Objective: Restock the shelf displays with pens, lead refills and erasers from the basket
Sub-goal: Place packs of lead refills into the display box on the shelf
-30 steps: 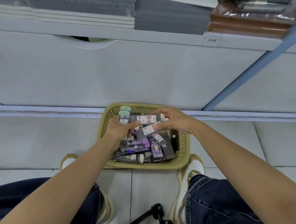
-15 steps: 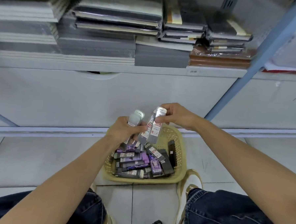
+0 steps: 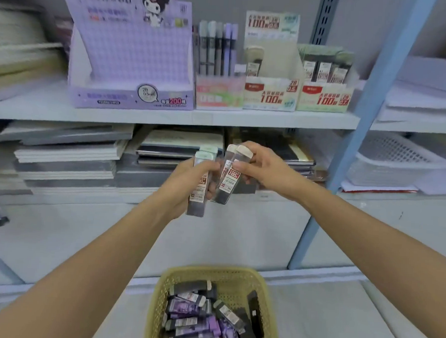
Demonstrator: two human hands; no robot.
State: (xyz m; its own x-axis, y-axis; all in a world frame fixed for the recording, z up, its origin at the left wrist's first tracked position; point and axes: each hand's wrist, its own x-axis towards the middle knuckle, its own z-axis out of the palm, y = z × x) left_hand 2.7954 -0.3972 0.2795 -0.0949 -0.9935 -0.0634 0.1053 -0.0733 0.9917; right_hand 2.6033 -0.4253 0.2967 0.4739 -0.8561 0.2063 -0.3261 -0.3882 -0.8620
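Note:
My left hand grips two lead refill cases with pale green caps, held upright in front of the notebook shelf. Beside it my right hand pinches two lead refill cases with white caps near their tops. Below, a yellow basket on the floor holds several grey and purple refill cases. On the upper shelf stand a purple Kuromi display box, a pen display and two lead refill display boxes.
Stacks of notebooks fill the shelf behind my hands. A blue upright post runs at the right, with white mesh trays beyond it. White drawer fronts lie below the shelves.
Both hands have risen from the basket with the refill cases, up to the notebook shelf. My view has tilted up, bringing the upper shelf displays into sight.

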